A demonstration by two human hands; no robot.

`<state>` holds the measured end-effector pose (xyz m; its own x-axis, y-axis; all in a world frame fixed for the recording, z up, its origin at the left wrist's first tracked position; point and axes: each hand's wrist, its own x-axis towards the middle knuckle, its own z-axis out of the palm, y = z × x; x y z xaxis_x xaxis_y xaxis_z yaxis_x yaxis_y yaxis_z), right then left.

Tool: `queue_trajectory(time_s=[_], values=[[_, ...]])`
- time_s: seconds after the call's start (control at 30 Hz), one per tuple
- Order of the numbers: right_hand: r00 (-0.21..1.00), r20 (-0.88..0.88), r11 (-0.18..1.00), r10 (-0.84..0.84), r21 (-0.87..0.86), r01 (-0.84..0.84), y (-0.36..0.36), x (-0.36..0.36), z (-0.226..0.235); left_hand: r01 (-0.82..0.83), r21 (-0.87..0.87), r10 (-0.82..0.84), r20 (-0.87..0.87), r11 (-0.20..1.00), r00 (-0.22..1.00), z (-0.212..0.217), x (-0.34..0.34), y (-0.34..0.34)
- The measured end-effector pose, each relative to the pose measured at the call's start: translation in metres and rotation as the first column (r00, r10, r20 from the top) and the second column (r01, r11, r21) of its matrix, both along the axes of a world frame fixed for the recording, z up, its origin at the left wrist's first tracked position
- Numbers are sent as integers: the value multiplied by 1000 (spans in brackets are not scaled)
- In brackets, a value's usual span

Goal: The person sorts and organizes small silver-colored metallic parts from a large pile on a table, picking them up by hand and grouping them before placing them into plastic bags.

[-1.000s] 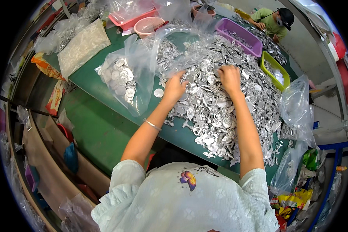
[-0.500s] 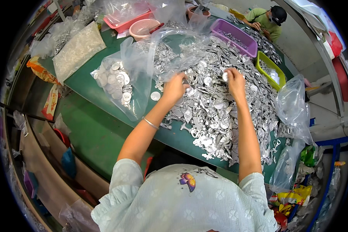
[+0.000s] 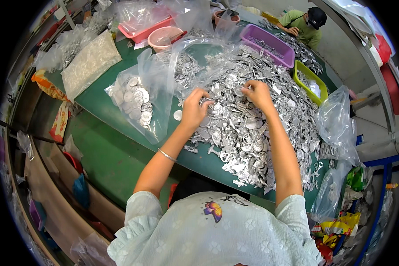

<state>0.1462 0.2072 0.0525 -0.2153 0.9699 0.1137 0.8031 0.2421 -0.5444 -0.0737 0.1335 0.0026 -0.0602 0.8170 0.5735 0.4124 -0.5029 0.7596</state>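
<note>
A wide heap of silver-coloured metal charms and pendants (image 3: pixel 244 133) covers the green table (image 3: pixel 119 128) in front of me. Over its left part my left hand (image 3: pixel 195 108) has its fingers curled toward the thumb; a small grey piece seems to sit between them, but its kind is unclear. Farther right, my right hand (image 3: pixel 258 95) bends thumb and forefinger together just above the heap. What those fingertips hold is too small to name. A single round silver disc (image 3: pixel 177 115) lies beside my left wrist. Left of it, a clear plastic bag (image 3: pixel 162 113) holds several round discs (image 3: pixel 135 97).
Behind the heap stand a purple basin (image 3: pixel 252 33), a lime-green basket (image 3: pixel 312 73), a pink bowl (image 3: pixel 157 37) and a red tray (image 3: pixel 137 33). A filled clear bag (image 3: pixel 91 64) lies at the far left. A person in green (image 3: pixel 301 26) works at the far right.
My right hand has moved left toward my left hand, and the round disc at its fingertips no longer shows. My left hand has shifted slightly left and down, its thumb now farther from its fingers.
</note>
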Motion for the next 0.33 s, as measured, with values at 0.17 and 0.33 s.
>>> queue_trajectory(time_s=[0.17, 0.33], values=[[186, -917, 880, -352, -392, -269, -22, 7, 7, 342, -154, -157, 669, 927, 726, -1, 12, -8], [-314, -830, 737, -461, -162, -656, -23, 15, -9, 820, 246, 47, 948, 517, -314, -33, 19, -23]])
